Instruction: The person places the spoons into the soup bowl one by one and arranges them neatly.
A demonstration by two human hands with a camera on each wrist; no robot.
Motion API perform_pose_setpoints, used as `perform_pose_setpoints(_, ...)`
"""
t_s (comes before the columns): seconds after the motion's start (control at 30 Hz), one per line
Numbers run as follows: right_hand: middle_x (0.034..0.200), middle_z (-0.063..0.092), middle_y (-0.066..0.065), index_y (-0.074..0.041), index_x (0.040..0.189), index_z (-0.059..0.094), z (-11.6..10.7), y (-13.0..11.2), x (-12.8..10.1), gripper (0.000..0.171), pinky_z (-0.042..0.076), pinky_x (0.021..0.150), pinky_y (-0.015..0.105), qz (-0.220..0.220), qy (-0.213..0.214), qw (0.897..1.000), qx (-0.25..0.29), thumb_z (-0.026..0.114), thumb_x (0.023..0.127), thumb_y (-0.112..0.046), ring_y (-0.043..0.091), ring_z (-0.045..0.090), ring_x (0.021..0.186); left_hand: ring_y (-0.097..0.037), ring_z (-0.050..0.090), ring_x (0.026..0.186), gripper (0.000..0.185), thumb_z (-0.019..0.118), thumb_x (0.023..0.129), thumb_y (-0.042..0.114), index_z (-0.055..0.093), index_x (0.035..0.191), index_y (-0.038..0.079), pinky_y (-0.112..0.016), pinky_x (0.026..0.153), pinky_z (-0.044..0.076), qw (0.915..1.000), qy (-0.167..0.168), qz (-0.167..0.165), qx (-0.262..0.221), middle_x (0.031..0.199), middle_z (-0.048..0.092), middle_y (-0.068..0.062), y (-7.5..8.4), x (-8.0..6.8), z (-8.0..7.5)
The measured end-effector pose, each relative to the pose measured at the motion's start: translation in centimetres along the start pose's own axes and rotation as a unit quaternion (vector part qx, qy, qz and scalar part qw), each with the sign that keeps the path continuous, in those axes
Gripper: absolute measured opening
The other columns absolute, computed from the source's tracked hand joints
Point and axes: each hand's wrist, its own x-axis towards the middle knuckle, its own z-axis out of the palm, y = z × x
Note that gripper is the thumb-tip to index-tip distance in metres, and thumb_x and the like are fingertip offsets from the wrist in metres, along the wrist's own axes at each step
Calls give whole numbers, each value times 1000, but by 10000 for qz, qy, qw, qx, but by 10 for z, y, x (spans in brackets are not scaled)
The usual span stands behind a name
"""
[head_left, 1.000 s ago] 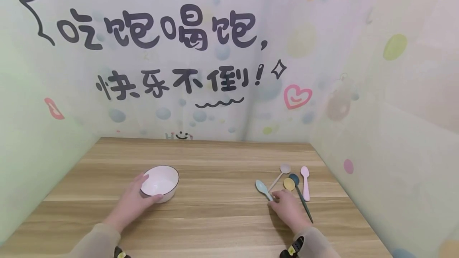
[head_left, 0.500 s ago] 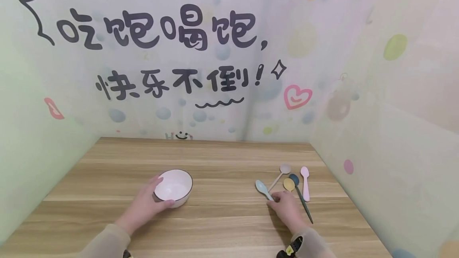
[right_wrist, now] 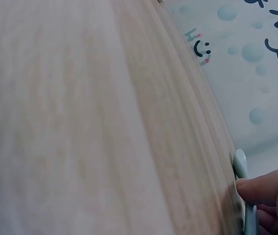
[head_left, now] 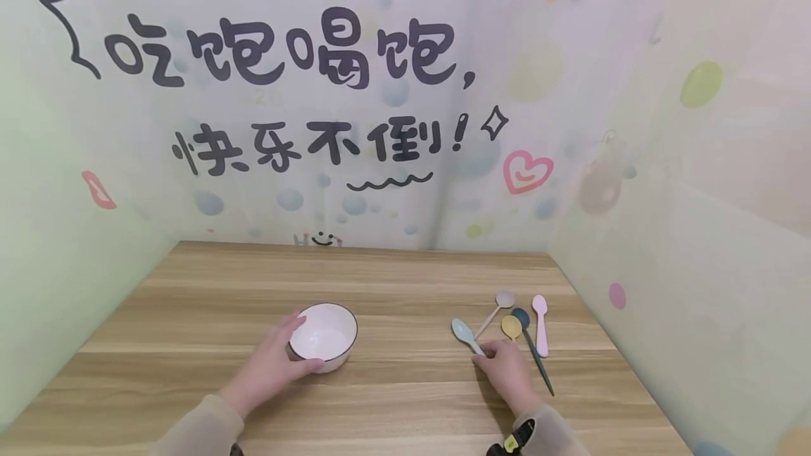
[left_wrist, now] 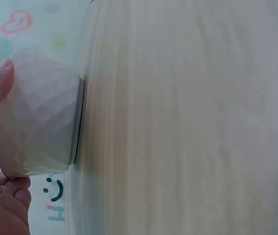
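One white bowl [head_left: 324, 335]: moved right within the last second, so nearer the right hand [head_left: 507, 371]; left of centre, on or just above the table [head_left: 405, 414]; only white interior showing
Left hand [head_left: 272, 366]: part-closed round bowl; thumb at near rim
Right hand: pinches pale-blue spoon [head_left: 464, 331]
Right side: greyish spoon [head_left: 505, 300]; yellow spoon [head_left: 511, 327]; dark teal spoon [head_left: 522, 319]; pink spoon [head_left: 541, 326]
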Motion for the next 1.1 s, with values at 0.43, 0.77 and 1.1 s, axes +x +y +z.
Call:
perform_pose_setpoints(0.43,91,65,6,-1,98,72,0,1,1,20,49,61,29,-53,17,10000,-26,75,82,-13,16,57,76,-44,31,137,92,83,71,46,45,139,-1,-59,109,28,9993,-239,25,-298,150,34,-23,16,8,20)
perform_pose_setpoints(0.77,93,62,7,-1,98,72,1,1,1,21,50,63,31,-54,66,10000,-42,75,82,-14,17,57,79,-43,33,136,92,85,68,44,46,139,0,-59,108,30,9986,-376,107,-363,150,35,-21,29,14,35)
perform_pose_setpoints(1.1,89,65,4,-1,99,72,0,0,1,21,50,62,31,-36,19,10000,-39,75,83,-14,16,57,76,-41,37,133,90,86,67,41,48,137,0,-57,107,33,9983,-366,250,-371,147,39,-20,39,22,50)
